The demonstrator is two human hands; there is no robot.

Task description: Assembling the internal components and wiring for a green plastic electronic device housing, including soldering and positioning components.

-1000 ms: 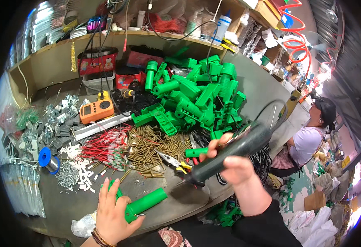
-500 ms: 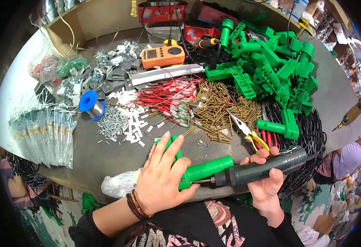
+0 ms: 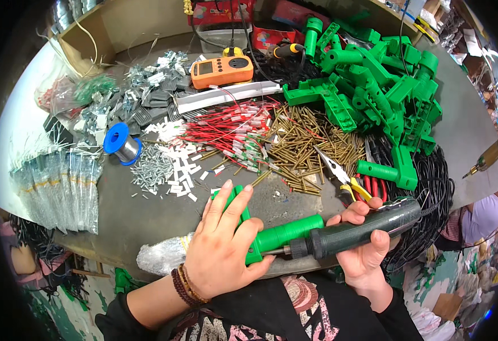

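Near the table's front edge, my left hand (image 3: 221,245) presses over a green plastic housing (image 3: 289,232), its thumb along the lower side and its fingers across the top. The housing's ribbed round handle points to the right. My right hand (image 3: 364,258) is closed round a black electric screwdriver (image 3: 354,229), held almost level. Its bit runs left below the handle, and the tip meets the housing beside my left thumb; the screw there is hidden. Under my left wrist lies a clear plastic bundle (image 3: 161,256).
Brass-coloured screws (image 3: 300,145), red wires (image 3: 226,133) and small silver screws (image 3: 149,167) lie in heaps ahead. Yellow-handled pliers (image 3: 340,173) are beyond the screwdriver. Green housings (image 3: 374,85) pile up at back right. A solder spool (image 3: 123,145) and an orange meter (image 3: 221,71) stand left of them.
The screwdriver has moved slightly left, and less of its bit shows beside my left thumb. My left hand keeps its hold on the green housing. The whole view has shifted a little.
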